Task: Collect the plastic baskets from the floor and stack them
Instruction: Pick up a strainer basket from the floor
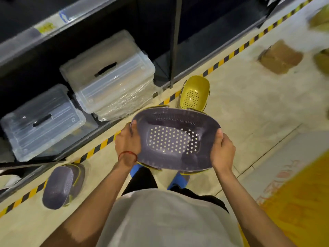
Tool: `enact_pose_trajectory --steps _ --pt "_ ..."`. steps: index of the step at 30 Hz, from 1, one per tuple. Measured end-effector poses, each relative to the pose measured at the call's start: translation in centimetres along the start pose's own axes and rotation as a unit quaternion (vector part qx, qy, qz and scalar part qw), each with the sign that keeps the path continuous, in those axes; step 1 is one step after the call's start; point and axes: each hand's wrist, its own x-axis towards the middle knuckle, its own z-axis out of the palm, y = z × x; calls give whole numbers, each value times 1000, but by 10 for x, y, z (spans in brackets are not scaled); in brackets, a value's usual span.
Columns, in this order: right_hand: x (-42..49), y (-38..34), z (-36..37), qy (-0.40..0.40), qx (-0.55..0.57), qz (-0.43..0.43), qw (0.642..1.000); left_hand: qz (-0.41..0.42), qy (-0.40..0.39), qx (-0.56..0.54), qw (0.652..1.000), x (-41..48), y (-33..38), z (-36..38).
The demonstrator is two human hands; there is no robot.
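A purple perforated plastic basket (175, 139) is held in front of me at waist height, its open side up. My left hand (127, 139) grips its left rim and my right hand (222, 148) grips its right rim, thumbs over the edge. Yellow edges show under it, so it seems nested with other baskets. A yellow perforated basket (195, 93) lies on the floor just beyond it, near the shelf post. Another purple basket (61, 186) with yellow edges beneath lies upside down on the floor at lower left.
A dark shelf unit (175, 41) runs along the left with clear lidded storage boxes (108, 75) on its bottom level. Yellow-black hazard tape (99, 147) marks the floor along it. Cardboard boxes (281, 57) sit at the far right. A yellow floor area (302, 202) lies at lower right.
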Motion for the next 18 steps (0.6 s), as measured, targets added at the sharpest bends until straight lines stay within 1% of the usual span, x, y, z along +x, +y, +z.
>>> enact_pose_trajectory --steps 3,6,8,11,14,18 --pt "25 5 -40 18 25 2 1000 0 -18 -42 999 -21 38 22" --pt "51 7 -72 37 35 -8 999 10 -33 -35 999 -29 79 45" --pt "74 8 -89 43 26 -11 999 27 -30 -26 999 -29 105 61" --pt "113 4 -108 46 24 -12 999 33 -27 -37 998 -22 139 84" --pt "155 -4 -122 49 19 -20 998 19 -37 -54 998 -8 171 111" --pt "222 -15 -130 46 -8 -21 999 7 -27 -44 999 18 216 150"
